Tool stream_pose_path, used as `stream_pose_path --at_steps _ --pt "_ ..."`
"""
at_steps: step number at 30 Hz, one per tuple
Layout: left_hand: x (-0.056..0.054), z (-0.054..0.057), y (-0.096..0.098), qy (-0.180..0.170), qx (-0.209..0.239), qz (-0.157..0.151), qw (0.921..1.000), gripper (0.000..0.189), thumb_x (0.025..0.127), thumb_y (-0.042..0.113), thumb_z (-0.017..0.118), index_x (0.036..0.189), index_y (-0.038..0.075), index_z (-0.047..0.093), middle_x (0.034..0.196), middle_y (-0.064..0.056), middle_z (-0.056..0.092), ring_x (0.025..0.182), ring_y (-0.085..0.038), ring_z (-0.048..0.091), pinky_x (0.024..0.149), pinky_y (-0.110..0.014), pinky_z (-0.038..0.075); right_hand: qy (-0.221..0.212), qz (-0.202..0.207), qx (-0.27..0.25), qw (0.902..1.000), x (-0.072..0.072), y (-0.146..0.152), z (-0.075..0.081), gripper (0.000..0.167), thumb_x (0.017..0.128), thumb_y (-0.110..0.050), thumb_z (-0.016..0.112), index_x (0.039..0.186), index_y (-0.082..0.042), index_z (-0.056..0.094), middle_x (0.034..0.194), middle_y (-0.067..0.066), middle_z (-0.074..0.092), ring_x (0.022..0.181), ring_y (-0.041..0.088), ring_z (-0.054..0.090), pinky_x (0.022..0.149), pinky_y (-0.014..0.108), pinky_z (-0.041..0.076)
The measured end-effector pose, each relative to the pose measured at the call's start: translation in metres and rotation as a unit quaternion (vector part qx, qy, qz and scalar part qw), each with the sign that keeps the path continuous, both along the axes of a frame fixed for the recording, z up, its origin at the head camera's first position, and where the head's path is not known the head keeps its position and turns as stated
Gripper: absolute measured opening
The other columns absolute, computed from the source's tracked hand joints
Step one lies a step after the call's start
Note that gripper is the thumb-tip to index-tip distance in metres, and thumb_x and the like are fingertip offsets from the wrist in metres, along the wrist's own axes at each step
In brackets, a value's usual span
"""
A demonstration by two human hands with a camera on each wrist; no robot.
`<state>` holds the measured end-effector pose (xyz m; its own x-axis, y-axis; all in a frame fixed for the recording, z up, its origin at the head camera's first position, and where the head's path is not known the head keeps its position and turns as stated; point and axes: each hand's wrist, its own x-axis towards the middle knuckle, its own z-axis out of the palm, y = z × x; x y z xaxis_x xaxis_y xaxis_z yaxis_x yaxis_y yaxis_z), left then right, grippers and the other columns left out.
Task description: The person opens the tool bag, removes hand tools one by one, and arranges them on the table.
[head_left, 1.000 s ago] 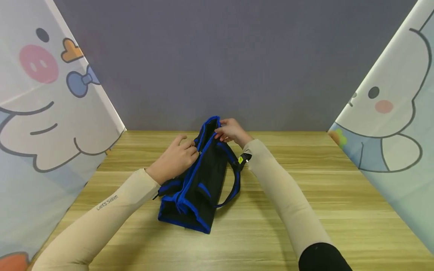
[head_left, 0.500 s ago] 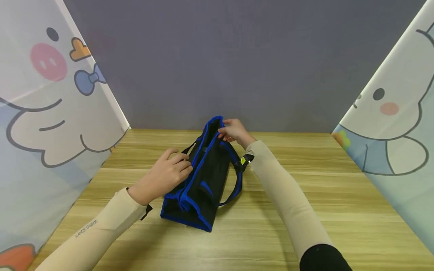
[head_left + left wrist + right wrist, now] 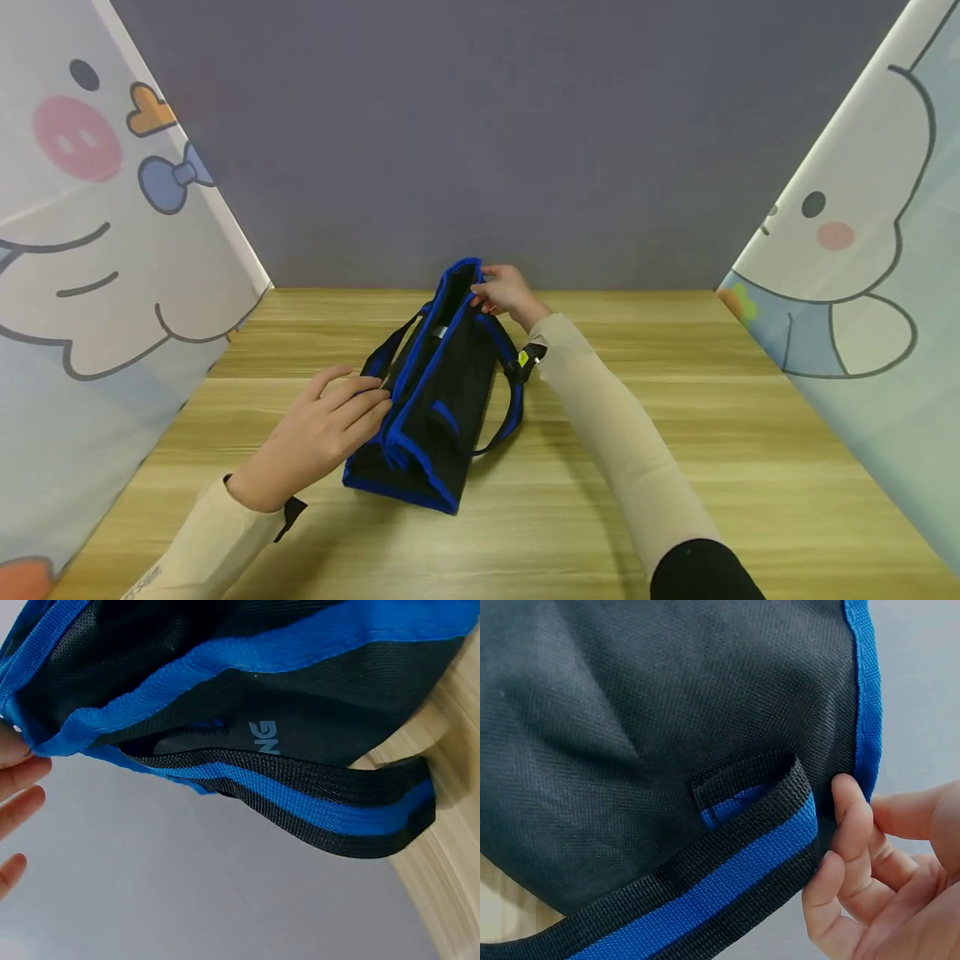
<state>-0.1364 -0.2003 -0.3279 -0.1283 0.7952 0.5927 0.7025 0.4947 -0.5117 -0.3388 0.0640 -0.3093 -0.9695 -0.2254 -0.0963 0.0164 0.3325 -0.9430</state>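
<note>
A black tote bag [image 3: 457, 392] with blue edging stands on the table, its long mouth slightly parted and a small white patch [image 3: 440, 332] inside. At the far top corner, my right hand [image 3: 510, 293] pinches the bag's rim, and the right wrist view shows thumb and finger [image 3: 849, 817] at the blue trim. My left hand [image 3: 322, 429] is at the bag's near left side, fingers fairly straight. In the left wrist view its fingertips [image 3: 19, 776] are at the blue trim corner; the thumb is hidden. Black-and-blue straps hang on both sides, the left strap [image 3: 330, 799] looping outward.
The wooden table [image 3: 637, 467] extends around the bag. A grey wall [image 3: 487, 150] stands behind it, and cartoon-printed sheets [image 3: 75, 250] flank both sides. A black wrist strap [image 3: 531, 358] is on the right wrist.
My left hand has come back from the bag's middle toward its near left end, uncovering the left strap and part of the mouth. My right hand keeps its grip at the far corner.
</note>
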Motion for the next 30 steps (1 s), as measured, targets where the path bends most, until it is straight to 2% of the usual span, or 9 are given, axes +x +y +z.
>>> stream_pose_path --at_steps 6,16,22,30 --pt "0.007 -0.004 0.0 0.022 0.083 -0.055 0.9948 0.033 0.105 0.005 0.044 0.092 -0.002 0.073 0.092 -0.011 0.073 0.085 -0.027 0.068 0.077 -0.05 0.051 -0.001 -0.004 0.007 1.0 -0.001 -0.003 -0.001 0.056 0.1 -0.007 0.06 0.151 -0.001 0.038 0.071 0.004 0.066 0.046 0.012 0.053 0.047 0.026 0.045" --pt "0.022 -0.005 0.003 0.056 0.125 -0.07 0.9882 0.032 0.104 0.006 0.047 0.087 -0.002 0.073 0.085 -0.01 0.073 0.077 -0.027 0.068 0.075 -0.046 0.047 0.004 -0.009 0.006 0.9999 -0.002 -0.003 -0.001 0.056 0.099 -0.007 0.06 0.15 0.0 0.039 0.07 0.003 0.065 0.044 0.009 0.051 0.044 0.022 0.044" --pt "0.028 -0.016 0.005 0.074 0.161 -0.091 0.98 0.031 0.102 0.003 0.051 0.082 -0.004 0.073 0.08 -0.011 0.073 0.071 -0.027 0.067 0.071 -0.042 0.046 -0.001 -0.005 0.007 1.0 -0.003 -0.002 0.0 0.056 0.099 -0.006 0.06 0.151 0.0 0.038 0.068 0.002 0.064 0.043 0.009 0.05 0.046 0.025 0.044" --pt "0.031 -0.035 0.005 0.061 0.19 -0.119 0.9725 0.027 0.101 0.004 0.054 0.083 -0.005 0.073 0.08 -0.013 0.072 0.069 -0.026 0.066 0.067 -0.036 0.047 0.003 -0.002 0.013 0.9999 -0.001 0.003 0.002 0.055 0.099 -0.007 0.06 0.15 -0.001 0.04 0.068 0.002 0.065 0.044 0.011 0.051 0.05 0.027 0.046"
